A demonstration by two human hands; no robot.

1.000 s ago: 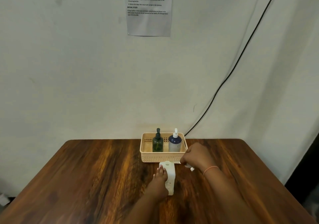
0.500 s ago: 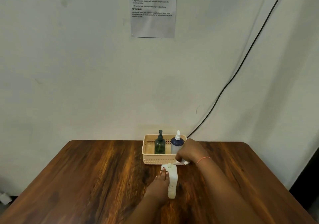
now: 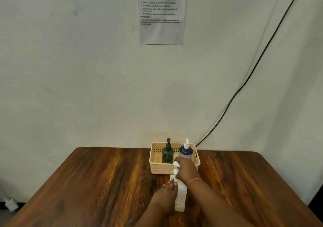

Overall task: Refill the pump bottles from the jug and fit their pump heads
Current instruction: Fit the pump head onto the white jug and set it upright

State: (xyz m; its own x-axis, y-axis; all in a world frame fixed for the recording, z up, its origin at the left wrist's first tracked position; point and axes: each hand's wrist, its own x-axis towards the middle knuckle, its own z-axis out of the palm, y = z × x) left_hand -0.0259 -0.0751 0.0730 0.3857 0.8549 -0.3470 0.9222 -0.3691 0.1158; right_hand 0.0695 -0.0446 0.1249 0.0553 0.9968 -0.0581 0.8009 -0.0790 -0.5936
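Note:
A white bottle (image 3: pixel 180 197) stands on the wooden table (image 3: pixel 104 183) just in front of the basket. My left hand (image 3: pixel 167 194) wraps its left side. My right hand (image 3: pixel 185 170) sits over the bottle's neck, closed on a white pump head (image 3: pixel 176 167) at the mouth. Behind, a beige basket (image 3: pixel 158 170) holds a dark green pump bottle (image 3: pixel 167 154) and a dark blue bottle with a white pump (image 3: pixel 186 150), both upright with heads on. No jug can be told apart in view.
A printed sheet (image 3: pixel 161 13) hangs on the wall and a black cable (image 3: pixel 244 85) runs down to the table's back edge. A small white object (image 3: pixel 10 204) lies on the floor at the left.
My right hand has moved left from beside the bottle to above its neck, bringing the white pump head over the mouth. My left hand stays on the bottle.

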